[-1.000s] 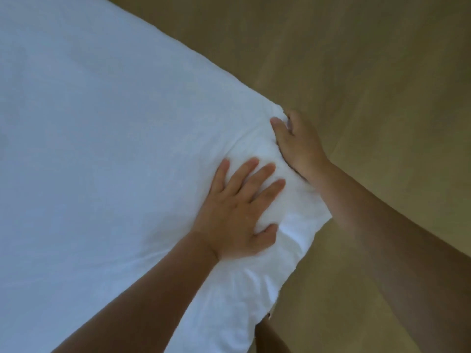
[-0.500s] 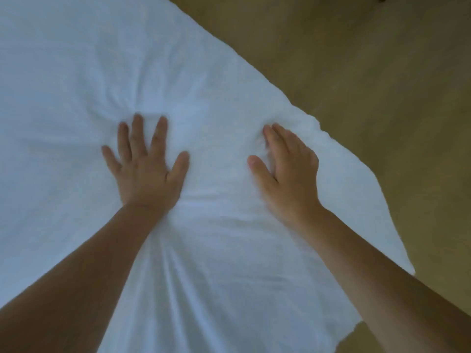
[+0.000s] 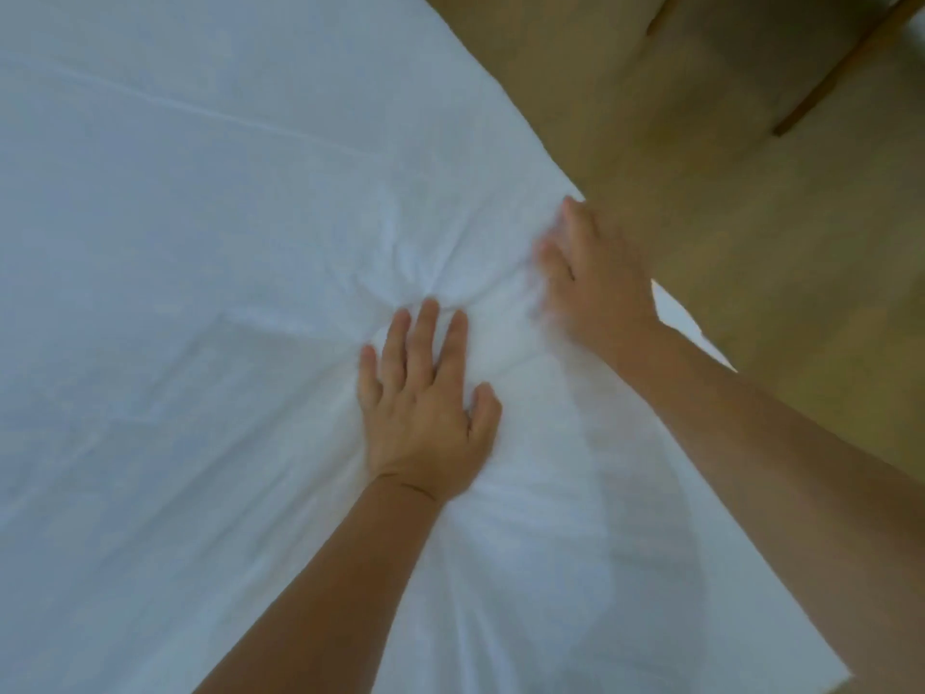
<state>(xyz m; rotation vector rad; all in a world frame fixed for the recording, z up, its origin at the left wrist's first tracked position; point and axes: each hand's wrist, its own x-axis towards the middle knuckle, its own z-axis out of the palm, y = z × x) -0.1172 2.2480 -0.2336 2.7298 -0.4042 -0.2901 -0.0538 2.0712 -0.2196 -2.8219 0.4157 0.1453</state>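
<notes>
A white sheet covers a bed and fills most of the view, with its edge running diagonally at the right. My left hand presses flat on the sheet with straight fingers, and wrinkles fan out from its fingertips. My right hand lies flat on the sheet close to the bed's right edge, fingers straight and blurred by motion. The two hands are a short distance apart.
A light wooden floor lies to the right of the bed. A wooden furniture leg slants across the top right corner. A long crease crosses the sheet's upper part.
Both hands have slid to the right over the sheet. My right hand now sits at the bed's edge, and the wrinkles bunch between the hands.
</notes>
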